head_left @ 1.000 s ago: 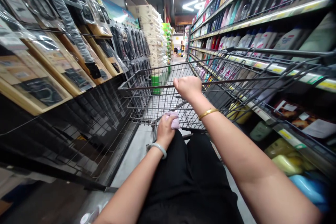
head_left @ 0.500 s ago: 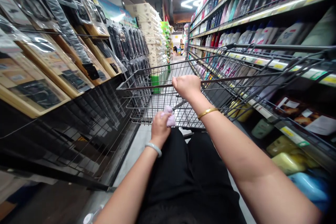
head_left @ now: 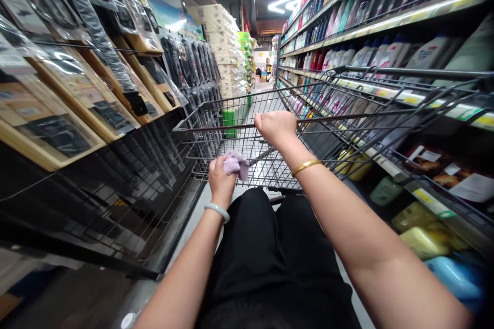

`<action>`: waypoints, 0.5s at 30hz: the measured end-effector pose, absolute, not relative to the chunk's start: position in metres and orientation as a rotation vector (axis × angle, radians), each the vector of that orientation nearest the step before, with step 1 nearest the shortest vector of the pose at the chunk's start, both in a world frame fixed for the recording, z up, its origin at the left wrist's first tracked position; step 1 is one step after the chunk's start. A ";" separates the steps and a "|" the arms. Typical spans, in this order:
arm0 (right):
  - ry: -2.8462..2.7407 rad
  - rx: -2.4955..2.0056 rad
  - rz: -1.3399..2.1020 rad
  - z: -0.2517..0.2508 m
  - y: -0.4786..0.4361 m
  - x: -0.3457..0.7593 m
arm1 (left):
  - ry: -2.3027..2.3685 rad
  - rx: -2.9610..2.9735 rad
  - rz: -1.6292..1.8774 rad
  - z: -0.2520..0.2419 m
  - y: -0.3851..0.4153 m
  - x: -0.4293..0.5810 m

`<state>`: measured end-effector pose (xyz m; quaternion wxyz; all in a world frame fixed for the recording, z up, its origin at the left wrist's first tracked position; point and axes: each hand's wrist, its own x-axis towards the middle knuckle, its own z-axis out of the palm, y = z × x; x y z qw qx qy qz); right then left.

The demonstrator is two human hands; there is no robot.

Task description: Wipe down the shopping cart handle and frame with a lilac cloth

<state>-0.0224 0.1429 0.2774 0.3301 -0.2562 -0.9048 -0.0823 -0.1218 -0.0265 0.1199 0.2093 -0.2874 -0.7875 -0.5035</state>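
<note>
A wire shopping cart (head_left: 270, 157) stands across the aisle in front of my knees. My right hand (head_left: 276, 127) is closed around the cart's dark upper rail (head_left: 339, 119), with a gold bangle on the wrist. Lower and to the left, my left hand (head_left: 222, 180) grips a crumpled pale purple cloth (head_left: 236, 164) at the near side of the cart's wire wall. A pale bangle circles my left wrist. Part of the left fingers is hidden behind the cloth.
Shelves of bottles (head_left: 389, 54) line the right side. Packaged goods in wooden-framed boxes (head_left: 57, 128) hang at the left. Stacked cartons (head_left: 222, 36) and a green bin (head_left: 229, 121) stand farther along. A person (head_left: 268, 68) is visible far down the aisle.
My left hand has moved left and slightly up with the cloth, and more of the cloth now shows. My right hand keeps its hold on the rail.
</note>
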 end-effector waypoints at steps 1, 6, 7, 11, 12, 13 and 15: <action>-2.368 -0.669 -0.218 0.277 0.143 -0.023 | -2.207 -0.858 -1.400 0.112 -0.024 -0.117; -2.354 -0.653 -0.253 0.276 0.144 -0.022 | -2.197 -0.998 -1.433 0.099 -0.020 -0.111; -2.356 -0.655 -0.258 0.276 0.144 -0.022 | -2.179 -0.943 -1.449 0.103 -0.022 -0.115; -2.362 -0.663 -0.250 0.276 0.144 -0.022 | -2.106 -0.595 -1.504 0.120 -0.039 -0.143; -2.361 -0.663 -0.244 0.276 0.144 -0.022 | -2.102 -0.520 -1.511 0.121 -0.043 -0.149; -2.361 -0.664 -0.240 0.277 0.144 -0.022 | -2.108 -0.469 -1.513 0.120 -0.045 -0.152; -2.357 -0.669 -0.235 0.277 0.143 -0.022 | -2.142 -0.458 -1.513 0.110 -0.046 -0.148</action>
